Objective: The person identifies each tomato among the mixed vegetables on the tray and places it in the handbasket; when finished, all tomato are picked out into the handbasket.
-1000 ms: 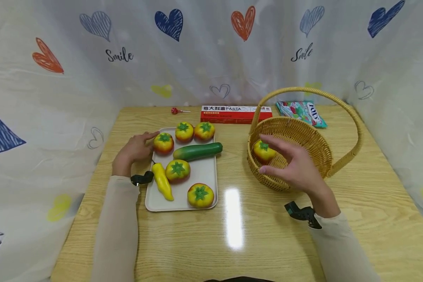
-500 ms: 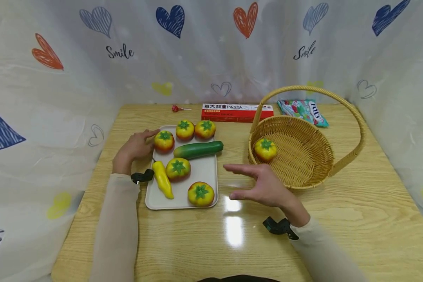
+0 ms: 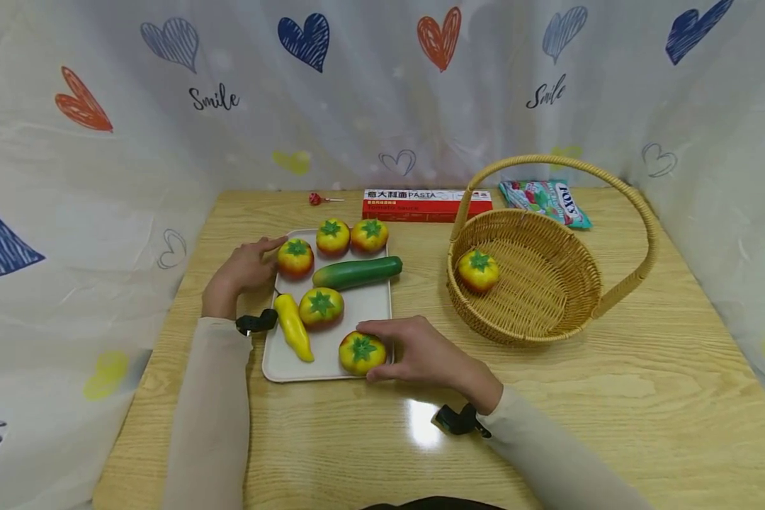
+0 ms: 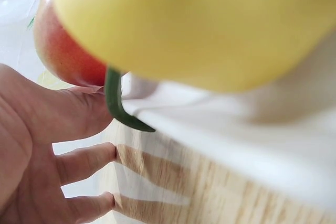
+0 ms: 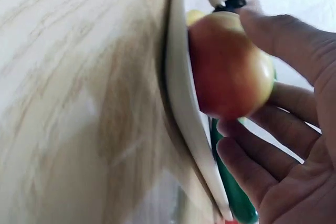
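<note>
While head shows leaves [image 3: 361,348], right wrist shows the fruit's flank [image 5: 228,66].

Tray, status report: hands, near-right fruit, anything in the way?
Right hand around near-right fruit, fruit on tray. Left hand at tray's left edge. Cucumber overhangs right edge farther back, apparently not in the way.

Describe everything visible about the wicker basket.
The wicker basket looks woven from tan, straw-like strands: a round, open bowl with a tall, wrapped-looking handle arching over it from opposite sides. It stands upright on the wooden table, right of the tray in the head view. One yellow-red fruit with a green leafy top sits inside, toward the left wall. The right hand is apart from it.
</note>
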`<state>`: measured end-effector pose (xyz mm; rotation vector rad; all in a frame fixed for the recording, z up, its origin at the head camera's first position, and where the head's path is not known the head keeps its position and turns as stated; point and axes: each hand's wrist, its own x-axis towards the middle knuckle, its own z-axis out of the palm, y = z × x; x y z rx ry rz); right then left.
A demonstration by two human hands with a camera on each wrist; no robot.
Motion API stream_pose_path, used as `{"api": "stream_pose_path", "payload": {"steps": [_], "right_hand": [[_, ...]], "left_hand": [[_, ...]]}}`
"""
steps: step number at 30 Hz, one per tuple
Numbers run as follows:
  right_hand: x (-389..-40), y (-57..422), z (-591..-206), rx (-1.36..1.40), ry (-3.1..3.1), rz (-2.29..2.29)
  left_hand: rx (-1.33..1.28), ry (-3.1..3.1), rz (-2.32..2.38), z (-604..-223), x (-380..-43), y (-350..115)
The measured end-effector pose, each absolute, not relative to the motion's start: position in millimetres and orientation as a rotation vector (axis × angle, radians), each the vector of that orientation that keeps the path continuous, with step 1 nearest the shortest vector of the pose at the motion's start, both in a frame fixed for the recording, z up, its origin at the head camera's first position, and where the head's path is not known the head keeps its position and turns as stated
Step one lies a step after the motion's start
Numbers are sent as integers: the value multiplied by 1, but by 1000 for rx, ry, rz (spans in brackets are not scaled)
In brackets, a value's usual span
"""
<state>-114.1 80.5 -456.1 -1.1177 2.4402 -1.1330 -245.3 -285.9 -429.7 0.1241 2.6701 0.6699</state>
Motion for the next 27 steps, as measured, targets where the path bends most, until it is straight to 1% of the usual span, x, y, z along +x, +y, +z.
{"api": "stream_pose_path", "payload": {"steps": [6,12,18,27], "right_hand": [[-113,75,-457,-1126,2413,-1140],[-111,95,-443,-1134,2430,-1192],[-112,138,-419,-1051,2496,-1224],[-112,224,-392,-827,2647,-1352]], "left_hand": [[115,2671,672,-432,-245,-288],[129,2671,680,-432,-244,-288],[135,2679,658,-432,-244,-287],[143,2683,649,-431,-244,-288]]}}
